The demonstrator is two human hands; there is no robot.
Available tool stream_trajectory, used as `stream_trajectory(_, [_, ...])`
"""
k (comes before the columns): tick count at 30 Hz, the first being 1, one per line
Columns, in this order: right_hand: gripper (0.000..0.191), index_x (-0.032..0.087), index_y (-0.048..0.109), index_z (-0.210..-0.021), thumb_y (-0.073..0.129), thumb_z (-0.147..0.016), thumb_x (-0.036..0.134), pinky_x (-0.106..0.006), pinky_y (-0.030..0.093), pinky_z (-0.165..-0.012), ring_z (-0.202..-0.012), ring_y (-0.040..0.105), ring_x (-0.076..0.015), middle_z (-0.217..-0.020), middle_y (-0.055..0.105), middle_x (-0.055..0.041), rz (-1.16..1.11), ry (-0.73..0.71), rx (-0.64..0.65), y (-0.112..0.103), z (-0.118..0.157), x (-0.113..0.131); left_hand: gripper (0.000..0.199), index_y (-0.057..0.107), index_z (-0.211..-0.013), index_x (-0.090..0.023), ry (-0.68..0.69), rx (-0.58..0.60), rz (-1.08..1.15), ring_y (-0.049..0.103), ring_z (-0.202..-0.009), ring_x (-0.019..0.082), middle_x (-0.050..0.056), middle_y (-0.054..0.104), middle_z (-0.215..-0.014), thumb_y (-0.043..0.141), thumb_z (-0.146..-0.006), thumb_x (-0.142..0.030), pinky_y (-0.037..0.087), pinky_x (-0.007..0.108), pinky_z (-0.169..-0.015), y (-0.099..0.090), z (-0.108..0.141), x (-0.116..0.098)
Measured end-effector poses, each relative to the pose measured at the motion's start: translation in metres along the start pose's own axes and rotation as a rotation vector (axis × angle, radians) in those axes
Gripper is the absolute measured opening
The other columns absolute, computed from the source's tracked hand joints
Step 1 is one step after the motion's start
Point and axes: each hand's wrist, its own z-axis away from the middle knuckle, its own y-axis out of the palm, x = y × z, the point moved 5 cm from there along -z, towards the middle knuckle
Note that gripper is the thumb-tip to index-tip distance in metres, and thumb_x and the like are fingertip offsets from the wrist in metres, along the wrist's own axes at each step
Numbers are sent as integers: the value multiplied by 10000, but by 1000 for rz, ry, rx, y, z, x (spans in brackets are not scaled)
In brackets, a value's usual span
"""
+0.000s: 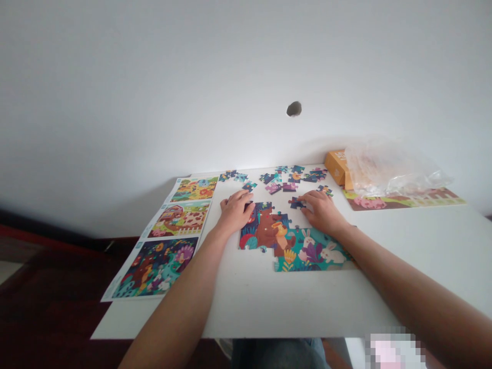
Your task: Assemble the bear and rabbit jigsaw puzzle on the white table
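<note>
A partly joined puzzle lies on the white table, showing a brown bear and white rabbits. At its upper left corner, my left hand has its fingers curled over a dark puzzle piece, mostly hidden beneath them. My right hand is above the rabbit part, its thumb and fingertips closed at the right edge of a dark blue piece. That piece lies apart from the joined section. Several loose pieces are spread beyond both hands, among them a pink one and a teal one.
A sheet with three printed pictures lies along the table's left side. At the back right are an orange box, a clear plastic bag and a farm picture strip. The wall behind has a hole.
</note>
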Motion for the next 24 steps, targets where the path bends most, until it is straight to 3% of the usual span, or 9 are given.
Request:
stream_trajectory(18, [312, 217, 679, -1139, 564, -850, 219, -441, 435, -969, -1060, 597, -292, -1117, 673, -99, 4, -66, -43, 6, -1, -10, 316, 657, -1211, -254, 47, -16, 20, 510, -1296, 275, 75, 580, -1387, 530, -930, -326, 402, 494, -1039, 1, 2, -9])
stream_trajectory(21, [311, 216, 680, -1136, 565, -847, 208, -442, 437, -968, -1056, 596, -288, -1124, 669, -97, -1, -61, -46, 7, -2, -10, 272, 697, -1132, -226, 66, -129, 114, 571, -1215, 256, 75, 651, -1273, 567, -899, -277, 437, 437, -1036, -2, -3, -3])
stream_trajectory(24, [302, 217, 682, -1129, 569, -849, 214, -442, 440, -970, -1054, 594, -284, -1123, 665, -94, -12, -49, -49, 7, -2, -10, 228, 724, -1011, -189, -1, -353, 236, 649, -1044, 208, 70, 721, -1062, 528, -895, -193, 482, 354, -995, -8, -8, 14])
